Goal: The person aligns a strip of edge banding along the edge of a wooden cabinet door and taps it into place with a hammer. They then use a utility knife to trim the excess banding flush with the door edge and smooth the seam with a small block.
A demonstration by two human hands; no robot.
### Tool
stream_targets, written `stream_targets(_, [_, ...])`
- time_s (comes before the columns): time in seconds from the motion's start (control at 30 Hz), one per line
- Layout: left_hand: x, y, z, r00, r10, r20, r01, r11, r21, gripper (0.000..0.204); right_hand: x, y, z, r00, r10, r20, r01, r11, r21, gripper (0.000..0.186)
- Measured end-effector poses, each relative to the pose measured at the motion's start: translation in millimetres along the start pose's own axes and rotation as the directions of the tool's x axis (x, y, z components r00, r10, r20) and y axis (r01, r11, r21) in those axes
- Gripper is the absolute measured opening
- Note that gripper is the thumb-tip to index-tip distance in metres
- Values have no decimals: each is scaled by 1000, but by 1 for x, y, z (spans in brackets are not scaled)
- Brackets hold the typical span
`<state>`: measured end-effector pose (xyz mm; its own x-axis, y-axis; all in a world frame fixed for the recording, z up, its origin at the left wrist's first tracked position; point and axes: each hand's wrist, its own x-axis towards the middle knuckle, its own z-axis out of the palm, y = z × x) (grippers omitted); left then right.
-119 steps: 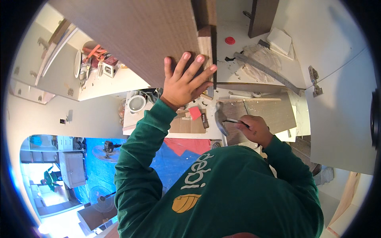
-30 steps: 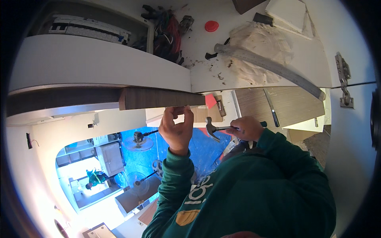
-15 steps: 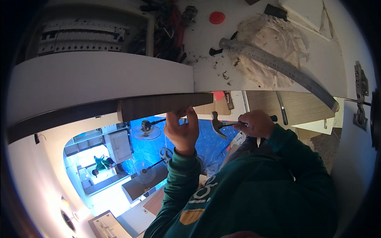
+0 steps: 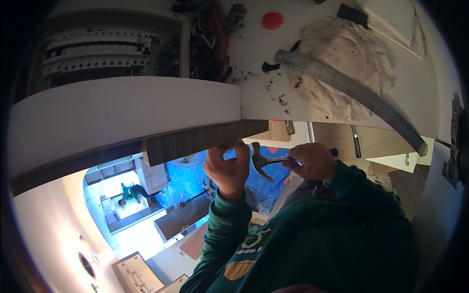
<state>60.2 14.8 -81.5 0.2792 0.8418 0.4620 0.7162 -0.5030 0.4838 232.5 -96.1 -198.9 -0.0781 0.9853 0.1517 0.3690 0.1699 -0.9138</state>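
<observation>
My left hand (image 4: 227, 170) is raised against the lower edge of a dark wood-grain strip (image 4: 205, 140), its thumb and forefinger closed in a pinch. Whatever sits between those fingertips, if anything, is too small or hidden to make out. In my right hand (image 4: 312, 162) is a claw hammer (image 4: 260, 163), gripped by its handle. The hammer's head points left, a short way from my left fingers, and does not touch them. Above the strip runs a white panel (image 4: 132, 100).
A metal ruler (image 4: 351, 87) lies across a crumpled, dirty cloth (image 4: 364, 56) on the white shelf (image 4: 254, 100), near a red cap (image 4: 272, 20). Breakers (image 4: 97, 49) and loose wires (image 4: 205, 41) fill the upper left. Far below, a person in green (image 4: 129, 194) is beyond blue sheeting (image 4: 188, 168).
The hammer has shifted left, closer to my left hand. My left fingers have drawn together more tightly at the strip's edge. The whole view has moved slightly.
</observation>
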Motion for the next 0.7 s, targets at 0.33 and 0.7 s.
stream_targets(0.33, [6,21,-6,993,-103,64,103,995,2,13,14,-4,3,999,-25,-20,25,1000,8,37])
stream_targets(0.7, [9,16,-3,986,-113,126,112,994,15,10,16,9,8,996,-82,21,81,995,55,30])
